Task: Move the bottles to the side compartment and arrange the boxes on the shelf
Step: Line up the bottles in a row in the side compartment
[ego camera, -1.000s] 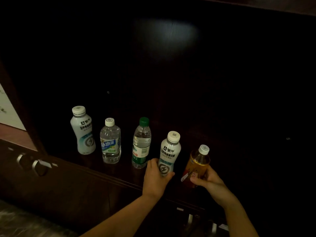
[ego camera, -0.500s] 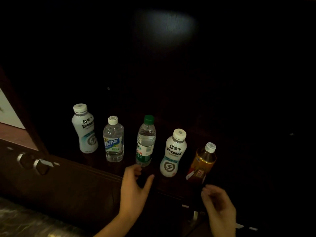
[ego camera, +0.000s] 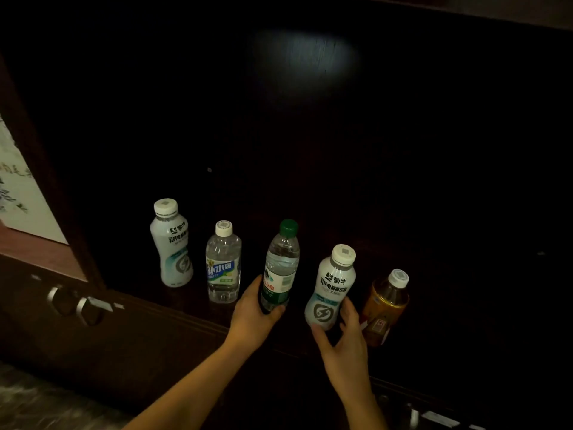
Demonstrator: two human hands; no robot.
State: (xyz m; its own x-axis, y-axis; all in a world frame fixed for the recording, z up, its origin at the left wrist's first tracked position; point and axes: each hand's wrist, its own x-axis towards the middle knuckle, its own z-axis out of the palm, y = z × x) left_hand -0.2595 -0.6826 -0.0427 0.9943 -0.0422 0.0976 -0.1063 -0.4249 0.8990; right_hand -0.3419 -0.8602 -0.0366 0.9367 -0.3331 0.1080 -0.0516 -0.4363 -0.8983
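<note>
Five bottles stand in a loose row on the dark wooden shelf [ego camera: 418, 231], near its front edge. The green-capped water bottle [ego camera: 281, 268] is in the middle of the row, leaning a little to the right, and the left hand [ego camera: 254, 308] is wrapped around its lower part, thumb on the left side and fingers curled under the base. Whether the bottle's base is on the shelf or just off it is hard to make out in this dim light.

Just to its right is a white drink bottle [ego camera: 331, 290] with a white cap and a grey emblem near the bottom. The right hand [ego camera: 344, 339] cups its lower end, thumb below the base and fingers against the right side, but the grasp looks loose rather than closed tight. Close beside that hand, at the right end of the row, stands an amber tea bottle [ego camera: 386, 305] with a white cap.

To the left of the held water bottle is a short clear bottle [ego camera: 223, 265] with a blue and white label, and farther left a second white bottle [ego camera: 172, 243], both upright and apart from the hands.

Below the shelf, at the left, two metal knobs [ego camera: 74, 304] stick out of the cabinet front.
</note>
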